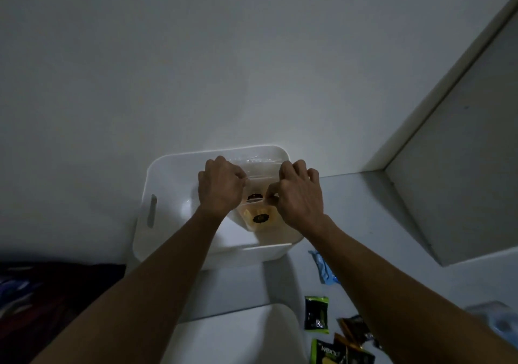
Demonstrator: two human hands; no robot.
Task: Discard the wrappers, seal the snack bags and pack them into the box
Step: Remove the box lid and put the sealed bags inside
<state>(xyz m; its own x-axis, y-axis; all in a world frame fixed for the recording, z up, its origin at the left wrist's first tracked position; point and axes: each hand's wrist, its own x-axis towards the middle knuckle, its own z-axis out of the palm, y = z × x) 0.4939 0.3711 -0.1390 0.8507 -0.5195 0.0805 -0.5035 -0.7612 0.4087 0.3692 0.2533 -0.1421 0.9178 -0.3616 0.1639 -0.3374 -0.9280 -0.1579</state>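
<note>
Currently I pinch the clear snack bag (259, 192) over the box (157, 184) with left hand (221, 185) and right hand (297, 195); I should press along its strip fully.

1. Box (157, 184): open top, but both hands (left hand (221, 184), right hand (300, 195)) and clear snack bags (259, 212) fill centre/right of opening. Left interior by handle slot is free.
2. Wall (196, 55) directly behind box: no access from far side.
3. Table (364, 223) right of box: bare strip near box; wrappers (316, 313) lie nearer the person.
4. White lid (238, 335) sits in front, near box.
</note>
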